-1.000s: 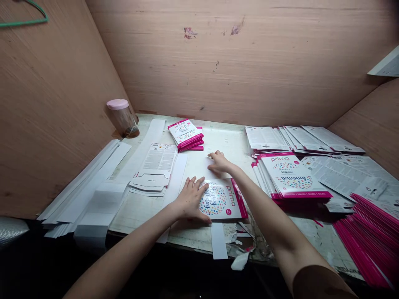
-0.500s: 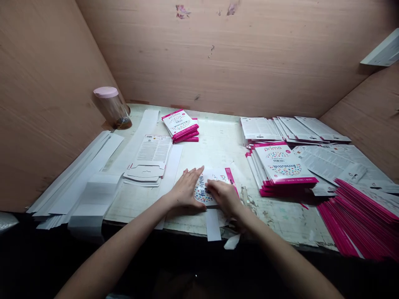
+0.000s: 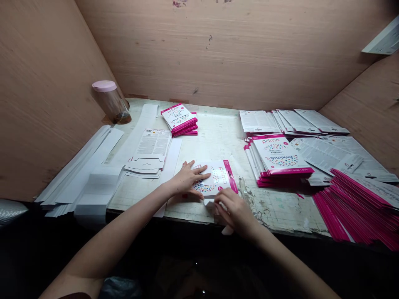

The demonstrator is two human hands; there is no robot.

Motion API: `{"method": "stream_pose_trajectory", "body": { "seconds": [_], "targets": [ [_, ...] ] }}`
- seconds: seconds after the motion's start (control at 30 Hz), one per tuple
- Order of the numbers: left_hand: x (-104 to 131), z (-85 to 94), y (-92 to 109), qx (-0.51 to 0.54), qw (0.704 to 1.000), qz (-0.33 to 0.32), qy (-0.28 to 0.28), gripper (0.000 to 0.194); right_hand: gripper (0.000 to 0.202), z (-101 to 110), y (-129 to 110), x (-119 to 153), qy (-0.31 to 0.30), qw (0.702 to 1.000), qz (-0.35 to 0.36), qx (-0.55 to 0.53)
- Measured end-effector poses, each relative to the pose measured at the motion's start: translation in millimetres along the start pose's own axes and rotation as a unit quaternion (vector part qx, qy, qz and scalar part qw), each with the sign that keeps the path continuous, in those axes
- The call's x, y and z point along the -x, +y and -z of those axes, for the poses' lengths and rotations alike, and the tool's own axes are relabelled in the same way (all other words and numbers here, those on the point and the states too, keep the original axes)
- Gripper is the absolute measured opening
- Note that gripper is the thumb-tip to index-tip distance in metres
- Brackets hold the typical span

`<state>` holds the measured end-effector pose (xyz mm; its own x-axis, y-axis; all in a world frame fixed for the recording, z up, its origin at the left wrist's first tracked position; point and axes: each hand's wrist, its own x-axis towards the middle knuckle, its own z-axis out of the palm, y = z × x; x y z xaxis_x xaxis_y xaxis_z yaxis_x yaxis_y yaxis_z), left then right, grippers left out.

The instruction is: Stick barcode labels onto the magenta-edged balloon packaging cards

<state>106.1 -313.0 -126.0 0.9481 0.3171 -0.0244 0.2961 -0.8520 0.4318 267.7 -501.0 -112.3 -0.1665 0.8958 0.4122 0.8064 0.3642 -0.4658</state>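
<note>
A flat white-and-pink printed "prima" packet with coloured dots lies near the table's front edge. Across its left part my left hand rests with fingers spread, pressing it against the table. My right hand is closed at the packet's near edge, thumb and fingers pinching a white paper strip that is bent up there. A scrap of white paper hangs over the table edge below my right hand. Part of the packet's print is hidden under my left hand.
At the back stands a small stack of packets. Printed flat cartons and long white strips lie to the left, near a pink-lidded jar. Large packet piles and a fanned pink-edged stack fill the right side.
My right hand has moved from the packet's face down to its near edge and taken hold of the white strip, which hung straight before. My left hand stays on the packet, fingers shifted.
</note>
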Motion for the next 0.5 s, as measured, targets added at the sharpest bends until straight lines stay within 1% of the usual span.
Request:
{"method": "stream_pose_trajectory", "body": {
  "seconds": [0.1, 0.17, 0.23, 0.3, 0.43, 0.5],
  "targets": [
    [-3.0, -4.3, -5.0, 0.017, 1.000, -0.004, 0.011, 0.093, 0.012, 1.3, 23.1, -32.6, 0.011, 0.998, -0.052, -0.030],
    [-4.9, -7.3, -6.7, 0.029, 1.000, 0.003, 0.009, 0.092, 0.011, -2.9, 39.8, -51.0, -0.008, 0.996, -0.081, -0.037],
    [-6.1, -9.4, -7.0, 0.039, 0.999, 0.007, 0.004, 0.086, 0.012, -11.0, 53.7, -63.7, -0.035, 0.993, -0.105, -0.035],
    [-6.3, -10.0, -6.1, 0.059, 0.998, 0.001, 0.007, 0.087, 0.015, -21.2, 62.8, -70.4, -0.050, 0.991, -0.120, -0.029],
    [-4.7, -7.7, -0.7, 0.109, 0.994, -0.005, 0.031, 0.111, 0.014, -38.1, 69.1, -71.0, -0.046, 0.989, -0.138, -0.019],
    [-5.1, -6.6, 3.5, 0.117, 0.992, 0.012, 0.046, 0.107, 0.013, -41.2, 70.7, -69.3, -0.042, 0.988, -0.147, -0.017]
  ]
}}
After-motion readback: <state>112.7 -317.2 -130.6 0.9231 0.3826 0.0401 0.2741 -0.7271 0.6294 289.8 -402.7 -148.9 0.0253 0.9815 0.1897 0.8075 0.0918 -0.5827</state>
